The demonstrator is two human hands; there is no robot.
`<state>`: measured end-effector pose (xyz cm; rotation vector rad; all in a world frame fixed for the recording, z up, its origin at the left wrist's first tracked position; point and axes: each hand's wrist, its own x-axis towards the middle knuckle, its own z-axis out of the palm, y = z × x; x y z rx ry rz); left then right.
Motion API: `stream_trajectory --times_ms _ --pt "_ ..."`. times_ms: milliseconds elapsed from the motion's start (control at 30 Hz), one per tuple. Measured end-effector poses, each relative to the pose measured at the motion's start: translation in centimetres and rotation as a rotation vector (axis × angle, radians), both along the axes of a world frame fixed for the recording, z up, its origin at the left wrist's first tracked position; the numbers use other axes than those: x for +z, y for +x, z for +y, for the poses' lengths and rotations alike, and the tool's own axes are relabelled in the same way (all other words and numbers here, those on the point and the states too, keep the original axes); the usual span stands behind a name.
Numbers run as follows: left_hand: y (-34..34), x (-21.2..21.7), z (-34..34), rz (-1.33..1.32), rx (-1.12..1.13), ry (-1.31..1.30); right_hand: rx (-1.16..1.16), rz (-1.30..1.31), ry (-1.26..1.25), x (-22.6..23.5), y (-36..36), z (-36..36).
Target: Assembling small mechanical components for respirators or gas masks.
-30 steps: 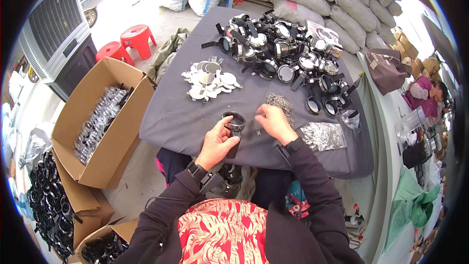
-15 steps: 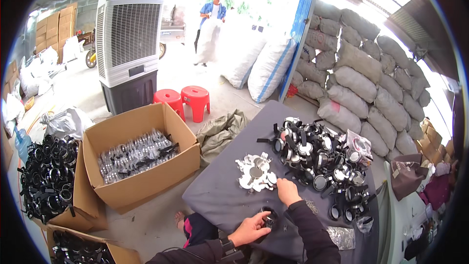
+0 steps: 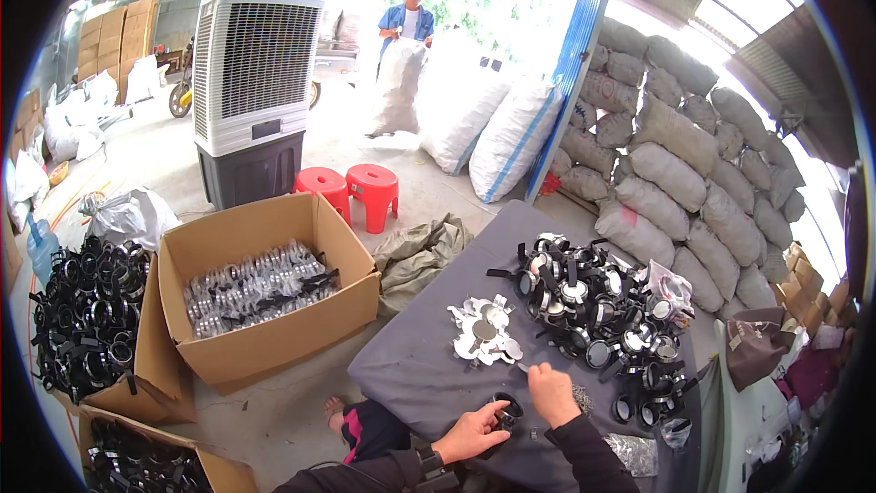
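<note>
Left hand (image 3: 472,434): fingers curled around a black ring part (image 3: 506,411), gripped at its left side.
Right hand (image 3: 553,394): closed loosely, fingertips bunched; whether pinching something small, cannot tell.
Part position: on the near edge of the grey table (image 3: 411,374), between both hands, touching the left, just left of the right.
Long axis: too small to tell.
Nearer hand: left.
Beyond: flat silver discs (image 3: 484,336), then a pile of black rings (image 3: 593,310).
Left of table: open cardboard box (image 3: 274,347).

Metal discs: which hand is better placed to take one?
Probably right. The right hand is free and nearer the metal discs; the left hand holds the black ring.
</note>
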<state>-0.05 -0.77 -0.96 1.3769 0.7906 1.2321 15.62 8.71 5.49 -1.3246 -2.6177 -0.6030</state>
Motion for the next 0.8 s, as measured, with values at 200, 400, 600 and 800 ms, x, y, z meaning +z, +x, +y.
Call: stream_trajectory --times_ms 200,400,600,800 --pt "-0.1 0.7 -1.1 0.036 0.014 -0.007 0.139 0.068 -0.145 -2.1 1.1 -2.5" --pt "0.0 0.3 -1.0 -0.005 0.016 -0.005 0.164 0.169 -0.149 -3.1 2.4 -2.0" --pt "-1.4 2.4 -0.3 0.057 0.065 0.007 0.218 0.551 0.067 1.2 0.5 -2.2" --pt "-0.7 2.2 0.1 0.031 0.028 -0.097 0.167 0.682 -0.028 0.1 -1.4 -6.1"
